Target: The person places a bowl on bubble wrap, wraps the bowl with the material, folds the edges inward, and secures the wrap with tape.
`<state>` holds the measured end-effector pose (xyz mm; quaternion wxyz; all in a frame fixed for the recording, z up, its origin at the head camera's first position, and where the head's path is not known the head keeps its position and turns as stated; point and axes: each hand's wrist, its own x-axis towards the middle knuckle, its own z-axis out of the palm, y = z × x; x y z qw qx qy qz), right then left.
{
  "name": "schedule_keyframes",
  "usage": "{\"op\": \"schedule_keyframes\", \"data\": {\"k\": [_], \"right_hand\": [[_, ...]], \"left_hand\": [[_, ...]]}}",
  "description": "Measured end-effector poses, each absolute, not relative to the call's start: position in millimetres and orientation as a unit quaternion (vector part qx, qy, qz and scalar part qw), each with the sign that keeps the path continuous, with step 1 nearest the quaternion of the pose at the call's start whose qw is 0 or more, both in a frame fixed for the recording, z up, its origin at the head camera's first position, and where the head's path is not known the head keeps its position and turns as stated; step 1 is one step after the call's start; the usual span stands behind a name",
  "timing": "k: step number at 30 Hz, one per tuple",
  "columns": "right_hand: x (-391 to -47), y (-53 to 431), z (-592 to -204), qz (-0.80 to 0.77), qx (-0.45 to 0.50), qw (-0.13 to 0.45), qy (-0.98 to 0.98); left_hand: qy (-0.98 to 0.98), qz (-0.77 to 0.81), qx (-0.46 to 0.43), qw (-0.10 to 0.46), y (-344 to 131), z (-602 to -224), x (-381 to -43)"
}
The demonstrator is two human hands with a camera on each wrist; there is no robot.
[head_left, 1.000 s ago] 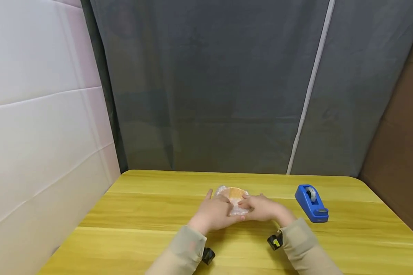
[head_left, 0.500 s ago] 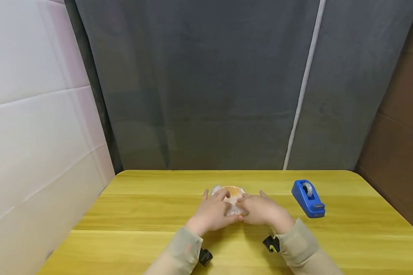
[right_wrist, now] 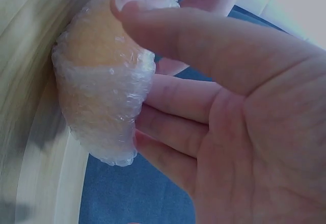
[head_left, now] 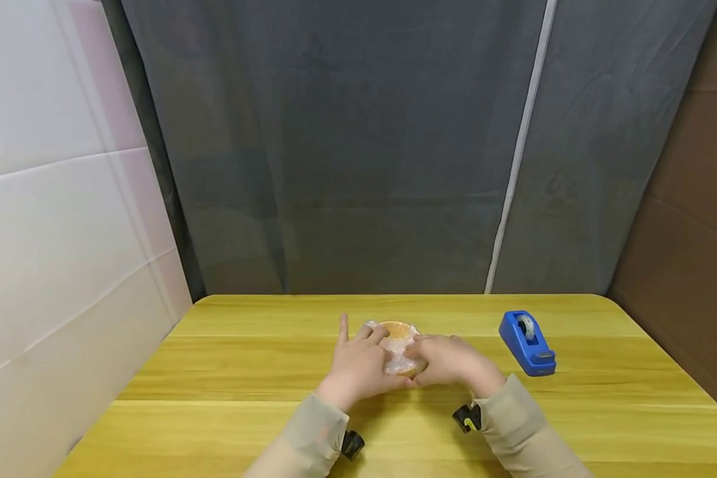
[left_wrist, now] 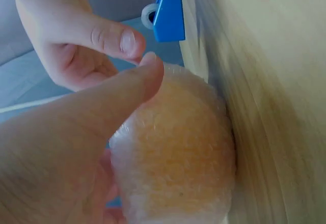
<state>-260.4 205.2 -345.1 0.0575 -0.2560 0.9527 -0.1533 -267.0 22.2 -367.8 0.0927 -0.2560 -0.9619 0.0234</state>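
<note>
A round, orange-tan object [head_left: 396,331] in clear bubble wrap [head_left: 399,364] sits on the table between both hands. In the left wrist view its rounded orange side [left_wrist: 175,147] shows through the wrap, close against the wood. My left hand [head_left: 358,368] holds it from the left, fingers bent over the top, thumb along the near edge and little finger lifted straight. From the right my right hand [head_left: 451,360] grips the wrap, thumb at the near side. The two thumb tips meet at the front. In the right wrist view, right fingers [right_wrist: 173,124] reach behind the bubble-wrapped object [right_wrist: 97,89].
A blue tape dispenser [head_left: 527,344] with a roll in it stands to the right of the hands. The yellow wood-grain table [head_left: 239,365] ends at a dark grey curtain [head_left: 346,166]. A white panel [head_left: 66,199] stands left, a brown one [head_left: 681,232] right.
The head view has turned slightly, shifting everything leftward in it. My left little finger has stretched upward, and the right fingers have drawn in, leaving more of the wrap visible.
</note>
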Motion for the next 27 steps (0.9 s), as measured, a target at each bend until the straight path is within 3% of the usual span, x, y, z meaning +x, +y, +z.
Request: {"op": "schedule_keyframes", "data": {"k": [10,27], "right_hand": [[-261.3,205.4,-343.9,-0.149,-0.277,0.043,0.948],[-260.7,202.2,-351.1,-0.122,-0.279,0.02,0.952]], "left_hand": [[-0.96,-0.016,-0.275,0.056,14.5,-367.1,-269.3],[-0.959,0.025,-0.272,0.073,19.1,-372.2,-268.2]]}}
